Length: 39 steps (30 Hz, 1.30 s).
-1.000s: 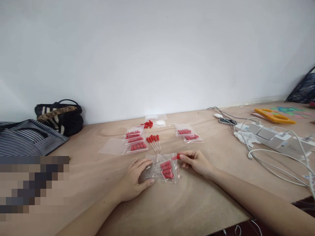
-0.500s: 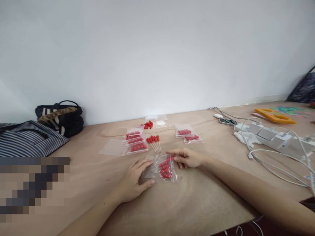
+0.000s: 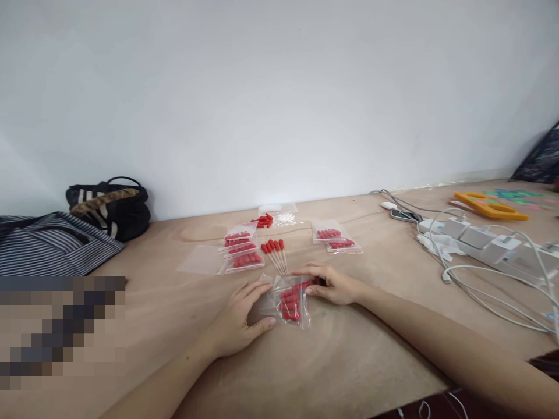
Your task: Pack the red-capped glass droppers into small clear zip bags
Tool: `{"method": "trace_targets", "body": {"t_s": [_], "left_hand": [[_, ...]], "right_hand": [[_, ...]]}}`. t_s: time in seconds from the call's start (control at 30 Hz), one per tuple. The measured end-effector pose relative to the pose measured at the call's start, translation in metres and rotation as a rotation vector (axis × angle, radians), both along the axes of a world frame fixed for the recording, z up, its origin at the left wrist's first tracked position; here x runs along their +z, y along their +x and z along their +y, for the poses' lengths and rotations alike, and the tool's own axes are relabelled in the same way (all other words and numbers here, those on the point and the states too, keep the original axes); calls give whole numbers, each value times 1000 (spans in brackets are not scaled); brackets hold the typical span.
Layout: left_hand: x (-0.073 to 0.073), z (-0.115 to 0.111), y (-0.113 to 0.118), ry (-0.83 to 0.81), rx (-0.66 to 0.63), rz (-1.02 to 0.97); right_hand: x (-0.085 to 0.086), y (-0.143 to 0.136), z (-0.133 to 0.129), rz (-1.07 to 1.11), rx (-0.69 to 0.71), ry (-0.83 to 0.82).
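A clear plastic bag with several red pieces inside lies flat between my hands. My left hand rests on the table at the bag's left side, fingers spread, its fingertips on the plastic. At the upper right edge, my right hand pinches the bag or a red piece near its corner; which of the two is hard to tell. Just beyond the bag, several red-tipped wooden sticks are fanned out. Filled bags are stacked at the left, and others lie to the right.
Loose red pieces and white ones in plastic lie near the wall. An empty bag is at the left. Power strips with cables, an orange frame, a black bag and striped cloth are around.
My right hand has shifted slightly left and toward me. The red pieces in the bag now lie more evenly in a column, and the bag's near edge has moved a little left.
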<state>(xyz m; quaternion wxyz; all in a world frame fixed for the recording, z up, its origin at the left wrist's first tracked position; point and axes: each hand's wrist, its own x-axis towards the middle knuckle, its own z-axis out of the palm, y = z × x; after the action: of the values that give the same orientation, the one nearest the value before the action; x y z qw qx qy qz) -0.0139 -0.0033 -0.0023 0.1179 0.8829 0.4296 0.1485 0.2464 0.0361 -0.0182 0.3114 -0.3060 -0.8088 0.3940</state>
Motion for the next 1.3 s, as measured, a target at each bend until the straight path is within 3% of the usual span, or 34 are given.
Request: {"method": "trace_targets", "body": {"t_s": [0.07, 0.13, 0.23, 0.33, 0.47, 0.67, 0.87, 1.07, 1.3], "left_hand": [[0, 1, 0, 10, -3, -5], [1, 0, 1, 11, -11, -8], [3, 0, 1, 6, -22, 2], [3, -1, 0, 12, -36, 5], [0, -2, 0, 30, -36, -39], [-1, -6, 7, 35, -154, -77], [-2, -6, 8, -17, -133, -74], [-3, -7, 11, 58, -190, -59], [-8, -5, 12, 92, -253, -38]], "right_hand": [[3, -1, 2, 1, 102, 36], [2, -1, 4, 18, 145, -63], [-4, -1, 6, 56, 85, -267], [-8, -4, 2, 108, -28, -332], [-8, -9, -4, 150, -152, -299], [-7, -10, -8, 78, -162, -194], [-1, -7, -10, 22, -24, -144], [6, -7, -11, -28, 46, -140], [-3, -16, -14, 7, -246, -131]]}}
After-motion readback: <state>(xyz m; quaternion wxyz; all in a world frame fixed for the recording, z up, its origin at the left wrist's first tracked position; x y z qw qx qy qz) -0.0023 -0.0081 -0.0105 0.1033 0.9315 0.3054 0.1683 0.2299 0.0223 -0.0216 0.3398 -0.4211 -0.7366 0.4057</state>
